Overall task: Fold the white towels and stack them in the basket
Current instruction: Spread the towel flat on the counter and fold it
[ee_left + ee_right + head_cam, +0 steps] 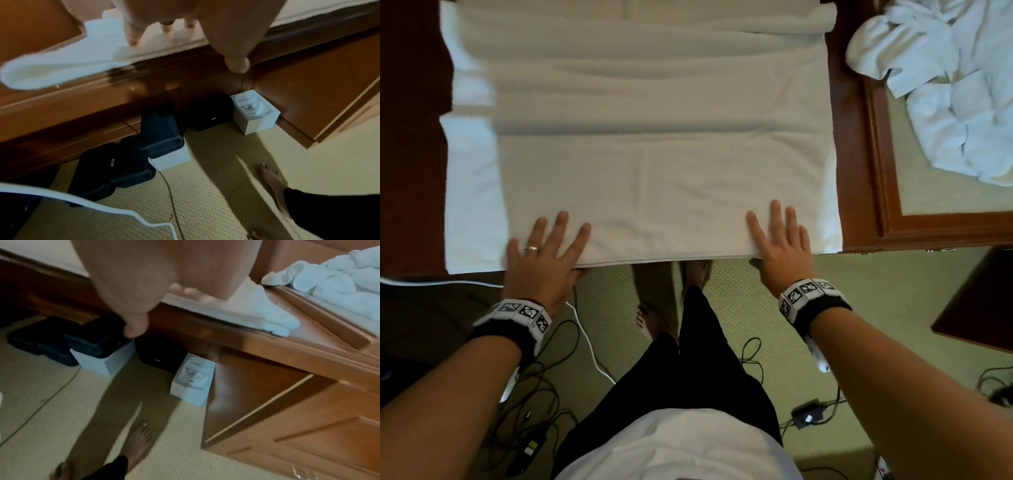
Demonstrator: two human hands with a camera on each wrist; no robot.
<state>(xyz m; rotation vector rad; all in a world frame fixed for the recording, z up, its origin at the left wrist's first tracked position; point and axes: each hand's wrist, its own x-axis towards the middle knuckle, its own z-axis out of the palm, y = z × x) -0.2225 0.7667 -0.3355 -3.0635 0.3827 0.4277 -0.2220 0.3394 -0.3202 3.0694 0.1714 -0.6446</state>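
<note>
A large white towel (pixel 647 130) lies spread over the wooden counter (pixel 854 164). The left hand (pixel 541 253) at 7 o'clock and the right hand (pixel 779 243) at 5 o'clock press its near edge flat, fingers straight and spread, gripping nothing. A heap of unfolded towels (pixel 955 82) sits at 2 o'clock on the counter. Only the wrist views show beneath the counter — black cases (pixel 131 162) and white boxes (pixel 256 113) on the carpet (pixel 216 203), one box holding a moulded white insert.
</note>
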